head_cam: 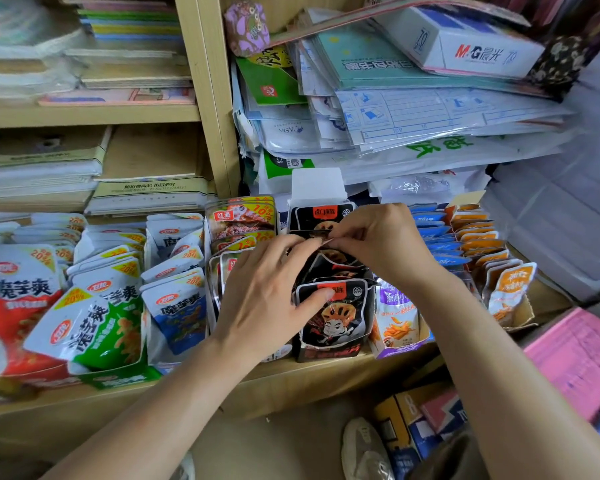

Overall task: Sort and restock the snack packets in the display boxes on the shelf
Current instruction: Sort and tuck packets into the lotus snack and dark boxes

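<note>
A black display box [329, 351] of black snack packets [336, 313] with a cartoon face stands at the middle of the wooden shelf [326, 375]. My left hand [267, 299] lies over the box's left side, thumb pressed on the front packet's top, fingertips on a packet edge further back. My right hand [378, 237] pinches the top edge of a black packet in the middle of the row. The packets between my hands lean at mixed angles.
Left of the box stand white packets [177, 306] with red, green and blue prints and a box of red-labelled packets [239, 220]. Right are a purple box [395, 320] and blue and orange packets [478, 244]. Stacked papers [413, 112] fill the shelf behind. Boxes sit on the floor [423, 424].
</note>
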Demonstrator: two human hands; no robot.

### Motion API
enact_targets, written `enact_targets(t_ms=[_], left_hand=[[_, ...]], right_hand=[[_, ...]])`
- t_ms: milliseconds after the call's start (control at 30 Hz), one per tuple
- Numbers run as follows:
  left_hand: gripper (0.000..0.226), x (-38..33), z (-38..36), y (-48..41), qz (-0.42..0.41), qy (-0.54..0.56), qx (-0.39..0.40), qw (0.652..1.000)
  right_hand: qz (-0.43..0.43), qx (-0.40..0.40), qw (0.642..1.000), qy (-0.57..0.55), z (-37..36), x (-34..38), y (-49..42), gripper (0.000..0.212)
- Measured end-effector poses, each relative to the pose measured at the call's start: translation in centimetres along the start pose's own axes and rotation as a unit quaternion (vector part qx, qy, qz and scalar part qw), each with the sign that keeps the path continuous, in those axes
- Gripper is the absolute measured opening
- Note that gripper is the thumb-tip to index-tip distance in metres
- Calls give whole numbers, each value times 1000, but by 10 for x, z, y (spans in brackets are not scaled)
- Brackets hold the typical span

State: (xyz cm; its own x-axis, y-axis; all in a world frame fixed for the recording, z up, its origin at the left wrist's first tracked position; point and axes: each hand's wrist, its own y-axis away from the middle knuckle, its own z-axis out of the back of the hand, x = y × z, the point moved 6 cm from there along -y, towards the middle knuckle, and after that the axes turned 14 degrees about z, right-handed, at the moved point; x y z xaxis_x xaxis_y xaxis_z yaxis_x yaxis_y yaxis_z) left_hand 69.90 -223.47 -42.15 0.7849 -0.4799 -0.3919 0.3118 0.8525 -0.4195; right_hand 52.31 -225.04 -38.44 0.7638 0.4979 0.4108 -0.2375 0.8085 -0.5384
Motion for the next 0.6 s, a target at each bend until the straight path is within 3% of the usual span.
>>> enact_targets(t_ms=[200, 367, 467, 600], left_hand=[[82, 13, 6, -1, 42, 38, 4, 998], [61, 13, 6, -1, 15, 19, -17, 1000], [61, 10, 2, -2, 0, -27, 2, 1000], [51, 16, 6, -12, 10, 2, 17, 1000]], right_hand=[[-37, 48, 998, 15, -18, -8, -2, 11], [-68, 31, 997, -31, -6, -8, 8, 15], [-46, 22, 998, -38, 11, 3, 17, 11], [-37, 93, 993, -57, 14, 13, 37, 15]])
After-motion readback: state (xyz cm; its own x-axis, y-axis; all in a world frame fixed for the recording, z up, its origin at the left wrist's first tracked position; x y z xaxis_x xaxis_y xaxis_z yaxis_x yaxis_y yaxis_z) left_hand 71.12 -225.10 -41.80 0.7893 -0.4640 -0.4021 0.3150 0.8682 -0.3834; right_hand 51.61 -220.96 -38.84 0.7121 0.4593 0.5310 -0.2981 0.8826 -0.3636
